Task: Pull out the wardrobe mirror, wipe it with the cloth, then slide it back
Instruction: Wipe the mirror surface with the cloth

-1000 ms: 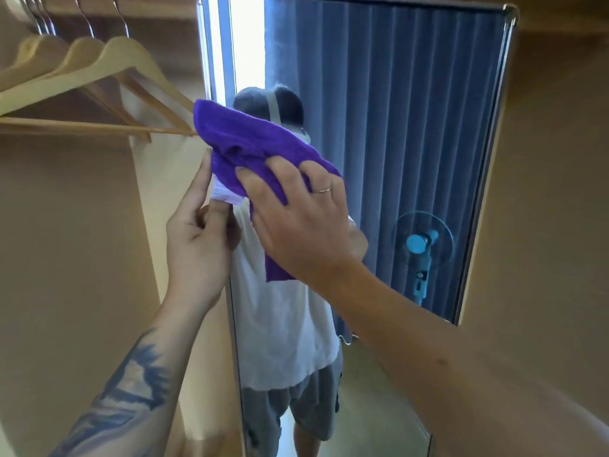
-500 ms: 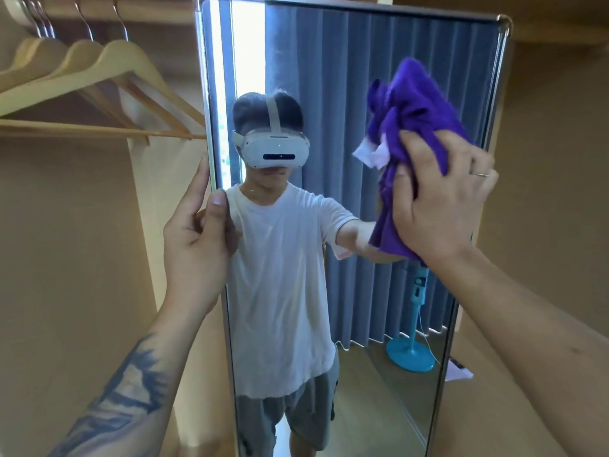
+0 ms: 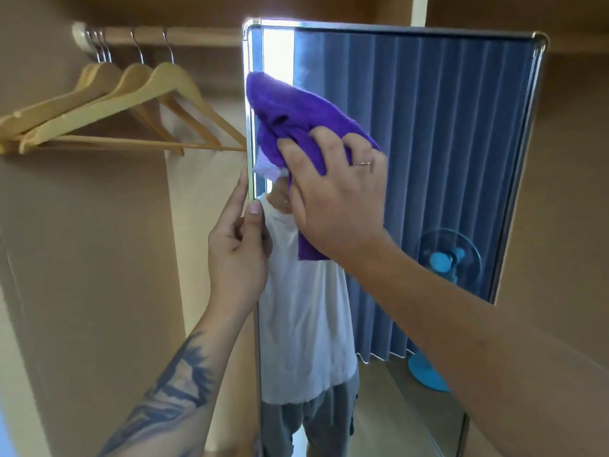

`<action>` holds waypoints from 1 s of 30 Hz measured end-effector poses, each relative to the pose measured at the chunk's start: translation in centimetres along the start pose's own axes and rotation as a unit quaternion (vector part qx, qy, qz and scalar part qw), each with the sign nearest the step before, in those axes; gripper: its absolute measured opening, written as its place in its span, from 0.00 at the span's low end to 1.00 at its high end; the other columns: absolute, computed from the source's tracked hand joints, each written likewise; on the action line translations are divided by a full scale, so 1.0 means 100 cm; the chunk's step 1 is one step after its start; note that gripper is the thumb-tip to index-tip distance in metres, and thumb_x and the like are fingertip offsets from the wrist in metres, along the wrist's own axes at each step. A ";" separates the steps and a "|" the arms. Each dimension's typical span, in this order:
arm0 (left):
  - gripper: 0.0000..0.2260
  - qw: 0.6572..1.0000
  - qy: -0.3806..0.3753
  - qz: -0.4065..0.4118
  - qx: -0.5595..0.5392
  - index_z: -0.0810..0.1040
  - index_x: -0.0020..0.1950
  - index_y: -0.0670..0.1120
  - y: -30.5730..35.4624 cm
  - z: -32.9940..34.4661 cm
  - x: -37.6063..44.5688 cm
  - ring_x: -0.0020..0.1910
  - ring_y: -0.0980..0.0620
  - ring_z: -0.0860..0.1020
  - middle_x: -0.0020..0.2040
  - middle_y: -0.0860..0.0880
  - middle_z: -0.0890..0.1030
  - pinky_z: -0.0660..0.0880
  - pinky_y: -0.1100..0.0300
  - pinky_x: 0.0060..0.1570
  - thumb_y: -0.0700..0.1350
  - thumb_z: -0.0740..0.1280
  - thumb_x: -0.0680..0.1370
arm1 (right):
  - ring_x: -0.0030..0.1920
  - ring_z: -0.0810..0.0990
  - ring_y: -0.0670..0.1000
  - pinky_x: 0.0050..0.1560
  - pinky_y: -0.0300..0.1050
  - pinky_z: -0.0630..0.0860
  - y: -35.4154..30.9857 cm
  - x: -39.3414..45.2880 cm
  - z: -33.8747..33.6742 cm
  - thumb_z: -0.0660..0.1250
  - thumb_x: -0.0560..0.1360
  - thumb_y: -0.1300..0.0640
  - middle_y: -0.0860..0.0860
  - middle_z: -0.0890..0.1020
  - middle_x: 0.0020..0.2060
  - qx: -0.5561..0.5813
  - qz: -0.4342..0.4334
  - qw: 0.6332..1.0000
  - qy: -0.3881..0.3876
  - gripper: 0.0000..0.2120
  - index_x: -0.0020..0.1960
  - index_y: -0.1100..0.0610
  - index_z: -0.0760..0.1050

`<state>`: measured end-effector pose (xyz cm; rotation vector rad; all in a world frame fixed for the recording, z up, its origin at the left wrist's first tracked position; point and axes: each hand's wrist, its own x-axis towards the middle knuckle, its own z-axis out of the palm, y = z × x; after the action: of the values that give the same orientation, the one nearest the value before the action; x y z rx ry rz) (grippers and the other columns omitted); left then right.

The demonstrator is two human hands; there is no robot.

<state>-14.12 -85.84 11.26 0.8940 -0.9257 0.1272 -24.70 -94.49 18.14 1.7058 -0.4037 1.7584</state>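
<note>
Hanging at your far left, four wooden hangers (image 3: 108, 107) sit bunched on the wardrobe rail (image 3: 184, 37), their lower bars reaching toward the mirror's left edge. Below them is the plain brown wardrobe wall (image 3: 82, 258).

Your left hand (image 3: 238, 249), on a tattooed forearm, grips the left edge of the mirror frame (image 3: 251, 127): the thumb lies on the front of the frame, the index finger runs straight up along the edge, and the other fingers (image 3: 244, 230) curl in behind it.

Just right of that, the wardrobe mirror (image 3: 428, 159) stands pulled out from the wardrobe, upright, its metal frame rounded at the top corners.

Your right hand (image 3: 333, 199) presses the purple cloth (image 3: 290, 117) against the glass in the upper left part of the mirror. The fingers (image 3: 296, 153) are spread and slightly bent, digging into the bunched fabric; a ring shows on one of them. The cloth rises above your hand to near the frame's left edge, a white tag pokes out at its lower left, and one end hangs down below your palm.

Further right, the glass reflects blue curtains (image 3: 445, 127) and a blue standing fan (image 3: 448, 258). Beyond the right frame edge is more brown wardrobe panel (image 3: 566, 159).
</note>
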 end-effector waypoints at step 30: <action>0.18 1.000 -0.001 0.003 0.021 0.73 0.71 0.75 -0.003 -0.006 0.002 0.36 0.46 0.63 0.38 0.45 0.67 0.67 0.57 0.37 0.57 0.65 0.83 | 0.61 0.76 0.65 0.57 0.56 0.70 0.067 0.002 -0.011 0.62 0.81 0.53 0.60 0.78 0.66 -0.032 0.213 0.977 0.002 0.20 0.71 0.52 0.77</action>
<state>-13.46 -85.71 11.06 0.9304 -0.9292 0.1509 -29.80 -98.75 19.66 1.6543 -0.8682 2.0183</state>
